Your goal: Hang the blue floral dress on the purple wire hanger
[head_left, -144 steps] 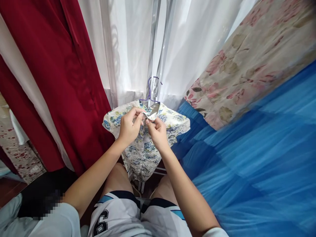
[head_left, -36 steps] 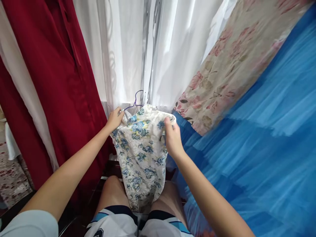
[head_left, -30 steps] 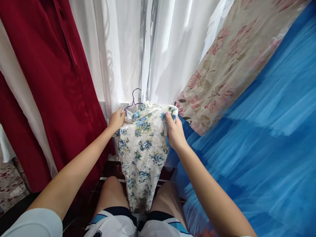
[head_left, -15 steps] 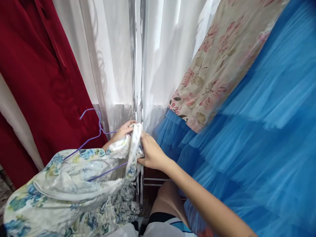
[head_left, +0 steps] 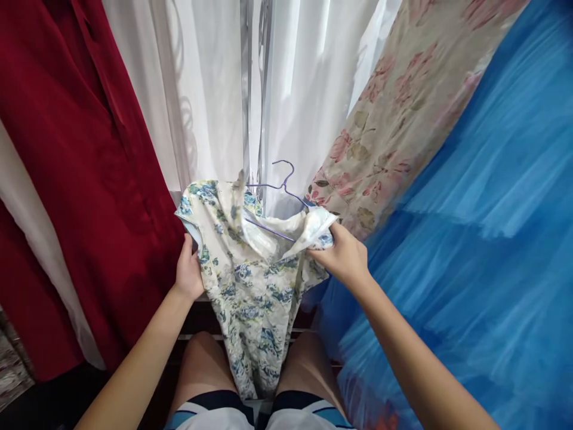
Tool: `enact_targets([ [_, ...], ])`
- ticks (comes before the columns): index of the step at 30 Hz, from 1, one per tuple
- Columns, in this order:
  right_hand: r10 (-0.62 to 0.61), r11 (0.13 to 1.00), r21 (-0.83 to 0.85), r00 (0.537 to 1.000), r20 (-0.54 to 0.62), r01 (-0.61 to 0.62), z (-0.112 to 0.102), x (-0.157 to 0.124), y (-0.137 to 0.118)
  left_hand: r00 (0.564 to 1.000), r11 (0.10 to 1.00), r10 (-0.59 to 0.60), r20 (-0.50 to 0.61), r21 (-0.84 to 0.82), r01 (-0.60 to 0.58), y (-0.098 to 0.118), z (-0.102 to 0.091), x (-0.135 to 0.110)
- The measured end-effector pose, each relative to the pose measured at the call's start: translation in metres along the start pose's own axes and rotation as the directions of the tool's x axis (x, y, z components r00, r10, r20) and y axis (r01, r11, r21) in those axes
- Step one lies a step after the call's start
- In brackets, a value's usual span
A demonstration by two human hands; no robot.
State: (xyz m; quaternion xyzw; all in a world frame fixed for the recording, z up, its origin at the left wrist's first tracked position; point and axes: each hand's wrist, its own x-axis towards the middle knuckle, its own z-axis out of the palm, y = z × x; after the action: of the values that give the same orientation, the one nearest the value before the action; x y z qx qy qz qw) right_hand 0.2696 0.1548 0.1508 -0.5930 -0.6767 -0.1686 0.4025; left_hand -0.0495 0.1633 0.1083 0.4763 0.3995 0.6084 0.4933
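A white dress with blue and yellow flowers (head_left: 250,298) hangs upright between my hands, its lower part falling between my knees. A purple wire hanger (head_left: 285,184) runs through its neck opening, with the hook sticking up above the right shoulder. My left hand (head_left: 189,272) grips the dress's left edge below the shoulder, its fingers partly hidden by the cloth. At the other shoulder, my right hand (head_left: 347,254) pinches the fabric near the collar, thumb in front.
A dark red garment (head_left: 89,179) hangs on the left. To the right hang a beige floral garment (head_left: 380,125) and a layered blue tulle skirt (head_left: 470,251). White curtains (head_left: 304,89) and a metal rack post (head_left: 245,89) stand behind.
The dress has swung from lying bunched at the left to hanging upright in front of me. My hands have moved apart to its two sides, and the hanger hook has shifted right.
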Motion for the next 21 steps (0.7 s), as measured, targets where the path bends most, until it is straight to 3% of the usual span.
enact_targets([
  [3,-0.098,0.994,-0.038,0.993,0.062,0.100,-0.006,0.025,-0.010,0.997,0.995,0.026,-0.066,-0.093,-0.032,-0.020,-0.005,-0.008],
  [6,-0.246,0.969,-0.013,0.964,0.103,0.249,-0.008,0.033,-0.009,0.993,0.995,0.010,-0.117,-0.093,-0.021,-0.042,-0.004,-0.019],
  [11,-0.483,0.875,0.129,0.857,0.178,0.466,0.003,0.020,-0.004,0.972,0.993,-0.081,-0.219,-0.097,0.060,-0.076,0.005,-0.043],
  [15,-0.579,0.804,0.281,0.797,0.172,0.524,0.010,0.015,-0.035,0.946,0.980,-0.146,-0.289,-0.172,0.099,-0.093,0.009,-0.057],
  [18,-0.673,0.680,0.501,0.728,0.134,0.536,0.011,0.010,-0.063,0.917,0.980,-0.169,-0.361,-0.156,0.120,-0.097,0.003,-0.060],
  [20,-0.680,0.616,0.626,0.724,0.116,0.478,0.015,-0.003,-0.074,0.909,0.980,-0.179,-0.377,-0.152,0.130,-0.098,-0.004,-0.062],
  [21,-0.653,0.607,0.668,0.749,0.112,0.430,0.019,-0.013,-0.075,0.910,0.980,-0.176,-0.376,-0.153,0.126,-0.099,-0.007,-0.064],
])
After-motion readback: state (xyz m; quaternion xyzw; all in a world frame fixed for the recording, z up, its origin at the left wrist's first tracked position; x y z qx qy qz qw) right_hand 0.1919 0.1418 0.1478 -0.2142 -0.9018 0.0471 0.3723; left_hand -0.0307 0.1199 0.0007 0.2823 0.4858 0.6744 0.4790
